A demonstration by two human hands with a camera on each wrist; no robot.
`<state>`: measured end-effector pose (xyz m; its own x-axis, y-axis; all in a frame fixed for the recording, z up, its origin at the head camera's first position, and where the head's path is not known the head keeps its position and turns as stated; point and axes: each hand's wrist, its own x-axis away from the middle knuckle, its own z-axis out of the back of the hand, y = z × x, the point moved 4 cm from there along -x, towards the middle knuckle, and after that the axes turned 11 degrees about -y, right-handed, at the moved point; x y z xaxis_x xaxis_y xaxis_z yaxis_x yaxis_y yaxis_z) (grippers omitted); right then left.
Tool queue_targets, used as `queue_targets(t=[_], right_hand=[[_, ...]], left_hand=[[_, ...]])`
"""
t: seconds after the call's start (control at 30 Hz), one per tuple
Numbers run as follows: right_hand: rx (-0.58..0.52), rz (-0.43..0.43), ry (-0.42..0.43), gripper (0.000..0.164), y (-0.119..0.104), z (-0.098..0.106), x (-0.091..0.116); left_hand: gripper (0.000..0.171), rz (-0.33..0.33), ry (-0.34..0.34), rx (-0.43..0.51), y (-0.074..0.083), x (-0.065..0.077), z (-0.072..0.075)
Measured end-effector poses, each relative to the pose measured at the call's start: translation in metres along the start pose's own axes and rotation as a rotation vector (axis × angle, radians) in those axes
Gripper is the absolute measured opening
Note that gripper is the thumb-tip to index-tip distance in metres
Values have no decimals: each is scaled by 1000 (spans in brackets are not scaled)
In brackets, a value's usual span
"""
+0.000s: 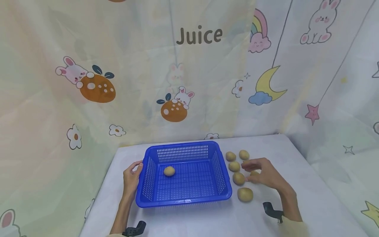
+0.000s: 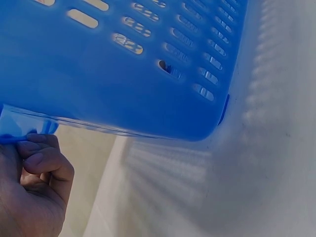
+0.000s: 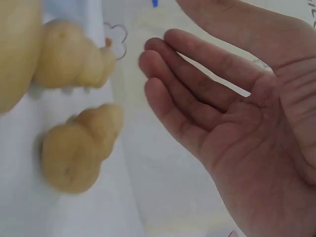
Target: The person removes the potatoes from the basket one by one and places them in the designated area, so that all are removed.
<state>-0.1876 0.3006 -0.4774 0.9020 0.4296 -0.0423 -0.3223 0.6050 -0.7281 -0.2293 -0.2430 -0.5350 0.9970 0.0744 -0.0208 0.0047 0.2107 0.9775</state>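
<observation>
A blue plastic basket (image 1: 189, 199) with slotted walls stands on the table, and one potato (image 1: 169, 171) lies inside it, left of the middle. My left hand (image 1: 132, 179) grips the basket's left rim; the left wrist view shows the curled fingers (image 2: 49, 160) at the rim's edge. Over the group of potatoes to the right of the basket is my right hand (image 1: 263, 172), its fingers spread and slightly bent with nothing between them. One potato (image 1: 254, 173) is partly hidden beneath this hand. In the right wrist view, a round potato (image 3: 71, 158) lies below and left of the fingertips.
Several more potatoes lie loosely in two rows, with the nearest potato (image 1: 245, 195) by the basket's front right corner. A white cloth covers the table (image 1: 207, 220). Printed curtains (image 1: 204, 82) hang behind and at both sides.
</observation>
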Motion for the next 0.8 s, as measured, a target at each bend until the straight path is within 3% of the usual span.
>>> queue_targets(t=[0.23, 0.37, 0.5, 0.8], right_hand=[[21, -21, 21, 50, -24, 1, -26], [14, 9, 16, 50, -41, 2, -43], [28, 64, -10, 50, -61, 0, -62], [6, 82, -82, 57, -100, -10, -102]], left_hand=[[40, -10, 3, 4, 1, 0, 1], [38, -10, 8, 12, -1, -1, 0], [37, -9, 6, 26, -1, -1, 0], [37, -20, -9, 47, 0, -3, 1]])
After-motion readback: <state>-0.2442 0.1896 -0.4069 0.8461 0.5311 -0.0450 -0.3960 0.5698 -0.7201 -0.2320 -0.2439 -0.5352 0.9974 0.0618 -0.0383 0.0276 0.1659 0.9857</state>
